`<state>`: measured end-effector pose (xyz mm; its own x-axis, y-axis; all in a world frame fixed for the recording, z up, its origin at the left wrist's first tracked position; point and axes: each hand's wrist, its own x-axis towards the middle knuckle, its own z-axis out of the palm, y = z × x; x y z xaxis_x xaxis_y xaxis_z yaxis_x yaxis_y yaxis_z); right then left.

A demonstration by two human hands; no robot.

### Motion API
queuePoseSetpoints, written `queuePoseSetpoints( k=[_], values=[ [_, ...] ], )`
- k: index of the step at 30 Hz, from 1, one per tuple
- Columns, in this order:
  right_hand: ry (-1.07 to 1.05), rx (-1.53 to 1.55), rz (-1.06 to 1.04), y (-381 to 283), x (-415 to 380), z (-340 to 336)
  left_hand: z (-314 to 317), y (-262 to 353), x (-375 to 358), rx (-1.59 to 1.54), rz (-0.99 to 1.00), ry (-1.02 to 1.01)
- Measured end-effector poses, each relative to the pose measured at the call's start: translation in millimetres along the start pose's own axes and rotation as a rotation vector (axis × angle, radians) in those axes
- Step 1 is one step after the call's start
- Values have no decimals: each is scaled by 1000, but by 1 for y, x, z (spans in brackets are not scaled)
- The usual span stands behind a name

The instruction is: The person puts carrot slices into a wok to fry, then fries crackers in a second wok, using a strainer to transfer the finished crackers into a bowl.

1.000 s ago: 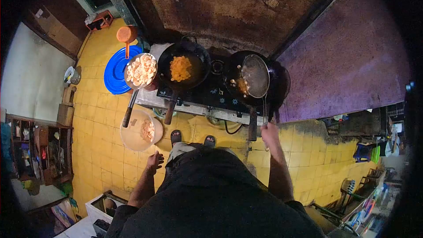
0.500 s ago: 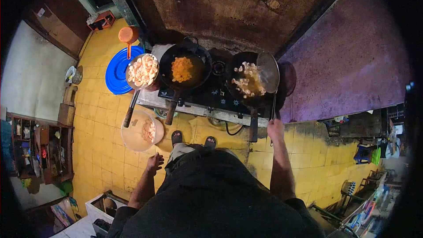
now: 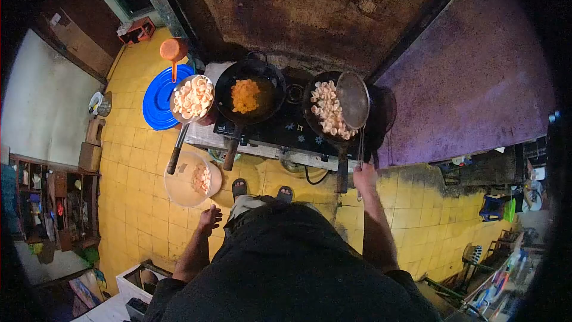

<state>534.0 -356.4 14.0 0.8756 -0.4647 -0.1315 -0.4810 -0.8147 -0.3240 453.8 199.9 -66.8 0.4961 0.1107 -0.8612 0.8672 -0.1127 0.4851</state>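
Note:
My right hand [image 3: 366,180] grips the handle of a round mesh skimmer [image 3: 353,102]. The skimmer is held over the right side of a dark frying pan [image 3: 342,167] on the stove. Pale curled pieces [image 3: 328,110] fill the pan's left and lower part. Down beside my body, my left hand [image 3: 210,219] holds nothing, its fingers loosely apart. Nearest to it is a translucent tub [image 3: 179,194] on the floor, with some pale pieces inside.
On the black stove [image 3: 301,134], a second pan [image 3: 275,80] holds orange pieces. Left of it, a long-handled pan [image 3: 182,137] is heaped with pale pieces beside a blue lid [image 3: 156,101] and an orange dipper [image 3: 173,49]. A wall [image 3: 316,18] rises behind.
My right hand and the skimmer have shifted slightly left and tilted differently. The pale pieces in the right pan are now bunched more to the left. My left hand is nearly still.

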Motion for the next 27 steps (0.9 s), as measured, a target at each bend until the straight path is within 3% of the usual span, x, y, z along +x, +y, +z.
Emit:
queuePoseSetpoints(
  k=[2,4,10,17,23,27],
  values=[
    [82,-14,-73,6,2,7,1,1,0,1,-5,2],
    [-269,748,334,5,5,7,1,1,1,3,-11,3],
    [-397,1053,457,9,16,7,1,4,1,-6,-4,17],
    [-440,959,440,24,26,6,2,3,-10,-10,-1,21],
    [-239,757,340,12,23,-15,-1,-8,-4,-22,-44,41],
    [-1,137,195,14,22,-13,-3,-11,-4,-28,-61,55]
  ],
)
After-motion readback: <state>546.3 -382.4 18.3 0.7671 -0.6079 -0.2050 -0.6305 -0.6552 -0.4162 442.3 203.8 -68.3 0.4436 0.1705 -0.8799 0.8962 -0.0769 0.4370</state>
